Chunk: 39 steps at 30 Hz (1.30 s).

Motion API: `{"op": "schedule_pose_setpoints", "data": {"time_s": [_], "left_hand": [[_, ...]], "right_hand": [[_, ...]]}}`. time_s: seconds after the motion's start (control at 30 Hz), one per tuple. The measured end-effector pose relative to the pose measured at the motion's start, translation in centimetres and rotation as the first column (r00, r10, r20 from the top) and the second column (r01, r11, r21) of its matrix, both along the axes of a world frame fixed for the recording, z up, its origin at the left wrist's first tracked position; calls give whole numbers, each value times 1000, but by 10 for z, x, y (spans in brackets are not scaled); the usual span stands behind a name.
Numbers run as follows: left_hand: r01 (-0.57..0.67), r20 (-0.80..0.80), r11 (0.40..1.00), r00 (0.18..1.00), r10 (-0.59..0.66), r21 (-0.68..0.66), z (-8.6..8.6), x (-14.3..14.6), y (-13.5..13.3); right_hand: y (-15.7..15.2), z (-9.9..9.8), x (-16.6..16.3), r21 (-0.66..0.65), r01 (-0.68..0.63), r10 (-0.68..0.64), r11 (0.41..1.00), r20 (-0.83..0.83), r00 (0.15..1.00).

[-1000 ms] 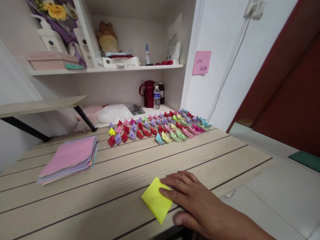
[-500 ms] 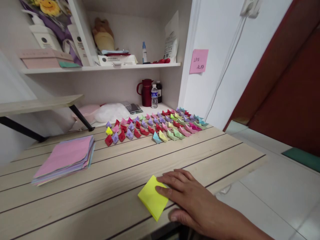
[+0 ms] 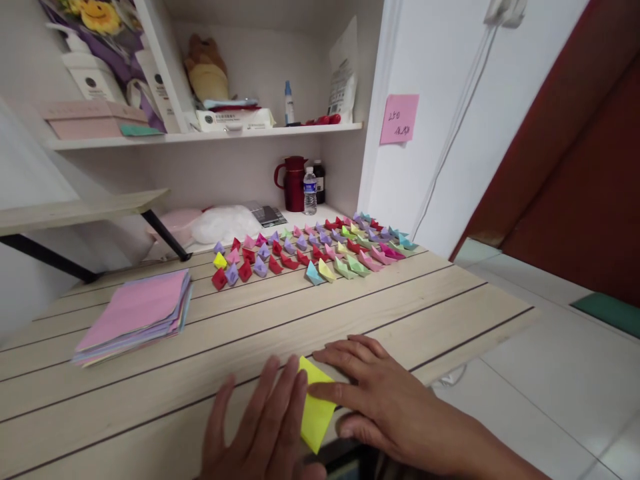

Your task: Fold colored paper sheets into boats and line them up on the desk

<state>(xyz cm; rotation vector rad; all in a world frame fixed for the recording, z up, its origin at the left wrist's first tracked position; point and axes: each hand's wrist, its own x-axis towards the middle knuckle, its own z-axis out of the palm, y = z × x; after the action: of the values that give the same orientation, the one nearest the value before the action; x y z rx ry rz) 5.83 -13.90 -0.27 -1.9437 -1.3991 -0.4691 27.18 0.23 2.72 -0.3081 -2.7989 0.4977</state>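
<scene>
A folded piece of yellow paper [image 3: 317, 417] lies near the front edge of the table, set like a diamond. My right hand [image 3: 383, 393] rests on the table with fingers spread, its fingertips on the paper's right side. My left hand [image 3: 265, 423] is at the paper's left, fingers stretched out and slightly apart, covering its left corner. The thumb side of the left hand is partly cut off by the lower frame edge. Neither hand is wrapped round anything.
Rows of small folded paper boats [image 3: 300, 257] stand along the back of the table [image 3: 240, 330]. A stack of coloured paper [image 3: 140, 310] lies at left, near a small raised shelf [image 3: 85, 212]. Behind are a dark red jug [image 3: 294, 183] and a water bottle [image 3: 310, 191].
My left hand has come into view from below and reached the left side of the yellow paper. The right hand has stayed nearly in place on the paper.
</scene>
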Motion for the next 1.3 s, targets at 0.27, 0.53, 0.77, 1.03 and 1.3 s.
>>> {"op": "schedule_pose_setpoints", "data": {"time_s": [0.27,0.53,0.77,1.03,1.3], "left_hand": [[-107,-42,991,994,103,-86,-25,15,1],[36,368,982,929,35,-184,5,16,-4],[26,484,975,871,85,-219,-3,17,-6],[36,618,977,779,105,-210,0,19,0],[32,600,975,793,111,-222,5,19,-2]], "right_hand": [[1,-5,6,-182,52,-66,982,-72,995],[-4,-6,1,-98,54,-56,994,-10,998],[-5,-9,-2,-167,139,-153,976,-72,986],[-6,-5,-3,-153,146,-153,977,-36,988],[-8,-12,-16,-152,251,-263,956,-64,963]]}}
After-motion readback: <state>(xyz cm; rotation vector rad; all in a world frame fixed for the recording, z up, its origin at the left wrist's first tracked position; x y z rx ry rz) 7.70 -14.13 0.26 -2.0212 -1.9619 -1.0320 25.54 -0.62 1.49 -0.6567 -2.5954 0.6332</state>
